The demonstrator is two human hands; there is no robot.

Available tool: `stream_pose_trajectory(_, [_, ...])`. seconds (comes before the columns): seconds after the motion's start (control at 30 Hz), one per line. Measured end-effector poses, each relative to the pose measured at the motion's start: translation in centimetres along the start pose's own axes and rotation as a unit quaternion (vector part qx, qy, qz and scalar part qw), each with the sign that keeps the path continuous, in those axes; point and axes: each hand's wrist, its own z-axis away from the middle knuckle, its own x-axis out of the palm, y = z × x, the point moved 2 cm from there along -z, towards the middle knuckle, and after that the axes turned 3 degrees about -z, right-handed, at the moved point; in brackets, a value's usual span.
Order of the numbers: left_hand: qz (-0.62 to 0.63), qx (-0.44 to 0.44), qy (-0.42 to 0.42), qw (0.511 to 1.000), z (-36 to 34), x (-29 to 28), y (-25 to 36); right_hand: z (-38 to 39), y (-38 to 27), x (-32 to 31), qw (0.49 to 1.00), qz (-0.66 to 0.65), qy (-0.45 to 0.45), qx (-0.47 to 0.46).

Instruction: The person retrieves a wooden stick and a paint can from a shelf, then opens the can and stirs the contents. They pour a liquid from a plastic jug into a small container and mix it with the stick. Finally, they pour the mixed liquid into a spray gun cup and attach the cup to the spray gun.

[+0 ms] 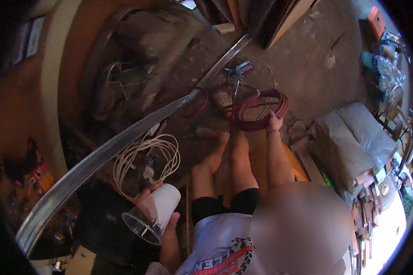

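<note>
My left hand is wrapped round a plastic cup, clear toward its wide rim and white over the rest. The cup is tilted, its mouth facing lower left, with a thin white piece inside. Just beyond it lies a looped white cable. Farther out, my right hand grips the near right side of a coiled dark red hose, held over my lower legs. Past the coil is a metal spray gun, with a thin hose loop beside it. Whether the gun joins the red hose cannot be made out.
A long metal rail crosses from lower left to top centre. Grey cushions lie at right, near plastic bottles, stacked wood pieces and a fan. Boards stand at the top. A blurred patch hides the lower right.
</note>
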Motion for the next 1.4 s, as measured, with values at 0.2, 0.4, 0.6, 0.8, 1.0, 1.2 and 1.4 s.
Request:
stream_pose_trajectory(0.2, [-0.014,0.003,-0.003,1.0,-0.9,2.9,-2.8,-0.2,-0.9,8.1,0.742,0.43,0.032,-0.512])
stream_pose_trajectory(0.4, [-0.004,0.065,-0.038,0.997,-2.3,5.1,-7.5,-6.7,8.8,18.1,0.853,0.473,-0.177,-0.13])
stream_pose_trajectory(0.6, [-0.01,0.096,-0.06,0.994,-4.1,6.3,-11.8,-11.3,17.9,17.2,0.879,0.383,-0.285,-0.008])
stream_pose_trajectory(0.8, [-0.007,-0.064,-0.009,0.998,-2.8,6.4,-10.3,-9.4,17.1,18.3,0.895,0.27,-0.354,-0.039])
stream_pose_trajectory(1.0, [0.039,0.052,-0.117,0.991,-1.7,5.1,-3.0,5.7,-0.9,12.2,0.914,0.073,-0.334,-0.219])
stream_pose_trajectory(1.2, [0.028,0.201,-0.144,0.969,-0.1,0.8,7.3,21.6,-23.2,1.9,0.874,0.012,-0.316,-0.368])
stream_pose_trajectory(1.4, [0.064,0.27,-0.127,0.952,3.2,-4.4,12.4,35.4,-45.7,-7.7,0.788,-0.216,-0.261,-0.515])
